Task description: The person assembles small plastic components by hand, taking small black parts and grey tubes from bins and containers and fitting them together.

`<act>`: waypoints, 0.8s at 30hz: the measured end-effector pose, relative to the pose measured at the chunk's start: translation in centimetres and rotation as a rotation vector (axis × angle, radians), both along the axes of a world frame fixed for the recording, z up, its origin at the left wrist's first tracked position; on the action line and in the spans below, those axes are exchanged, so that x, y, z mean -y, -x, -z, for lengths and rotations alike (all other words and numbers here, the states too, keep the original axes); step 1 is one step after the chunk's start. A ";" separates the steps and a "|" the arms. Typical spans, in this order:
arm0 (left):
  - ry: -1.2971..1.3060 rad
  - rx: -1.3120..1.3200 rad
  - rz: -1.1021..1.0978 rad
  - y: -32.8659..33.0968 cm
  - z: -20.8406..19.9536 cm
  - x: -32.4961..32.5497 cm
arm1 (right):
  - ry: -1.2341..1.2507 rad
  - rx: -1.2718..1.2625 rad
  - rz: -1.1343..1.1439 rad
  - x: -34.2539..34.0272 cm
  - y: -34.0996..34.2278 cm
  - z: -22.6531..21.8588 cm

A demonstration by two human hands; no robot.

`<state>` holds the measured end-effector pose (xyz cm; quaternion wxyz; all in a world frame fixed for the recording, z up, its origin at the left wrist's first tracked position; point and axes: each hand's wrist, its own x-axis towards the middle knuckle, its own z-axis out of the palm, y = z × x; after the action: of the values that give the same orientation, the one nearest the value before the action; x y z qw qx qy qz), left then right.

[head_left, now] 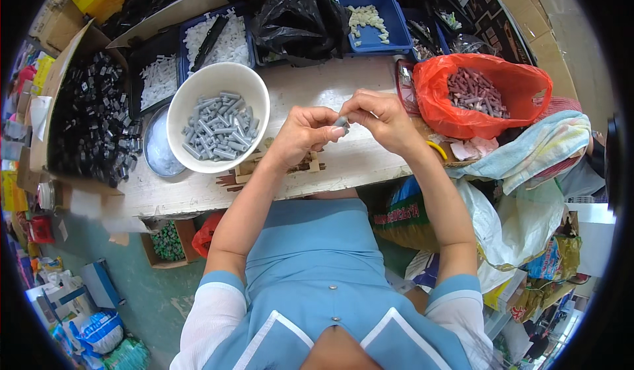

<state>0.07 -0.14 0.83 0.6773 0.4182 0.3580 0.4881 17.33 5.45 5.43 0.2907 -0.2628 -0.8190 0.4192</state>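
Over the middle of the worktable (376, 158), both hands meet around a small grey plastic piece (341, 122). My left hand (305, 135) pinches it between thumb and fingertips. From the other side, the closed fingertips of my right hand (380, 119) touch its upper end; whether they hold a second small part is hidden. To the left, a white bowl (175, 115) holds many grey tube-like pieces (221, 129). Below my left hand, partly behind the forearm, lies a light wooden fixture (314, 163) near the table's front edge.
A cardboard box of black parts (99, 106) stands at the left. Behind are a tray of white pieces (231, 36), a black plastic bag (297, 23) and a blue tray (399, 16) with cream pieces. At right are a red bag (436, 115) of pinkish pieces and a towel (538, 148).
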 end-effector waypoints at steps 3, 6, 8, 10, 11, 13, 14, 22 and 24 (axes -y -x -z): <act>0.014 0.047 0.020 -0.1 0.2 0.1 | -0.076 -0.002 -0.010 0.3 -0.1 -0.1; 0.028 0.045 0.023 -0.1 0.1 0.6 | -0.101 -0.012 -0.029 0.5 -0.1 -0.3; 0.072 -0.052 0.002 -0.2 -0.8 1.4 | -0.068 0.003 -0.014 0.9 -0.2 -0.5; 0.107 -0.275 0.008 -0.1 -2.8 2.1 | -0.196 0.010 0.035 1.2 -0.9 -0.9; -0.120 -0.432 -0.030 0.2 -3.4 2.5 | -0.209 0.029 0.092 1.1 -1.7 -1.2; -0.482 -0.757 -0.127 1.5 -4.9 3.4 | -0.039 -0.019 0.306 1.3 -4.0 -3.3; -0.511 -0.815 -0.203 2.8 -5.1 3.7 | -0.105 0.007 0.375 0.6 -6.0 -3.9; -0.589 -1.727 -0.382 11.9 -3.9 0.2 | -0.337 -0.076 0.976 -5.1 -19.4 -6.0; -0.557 -2.014 -0.260 12.4 -2.4 -1.1 | -0.314 -0.108 0.918 -4.0 -18.2 -5.3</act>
<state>-12.34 0.93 3.27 -0.1107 0.7299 0.6727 0.0491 35.56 9.50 10.72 0.5237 -0.5278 -0.6555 0.1321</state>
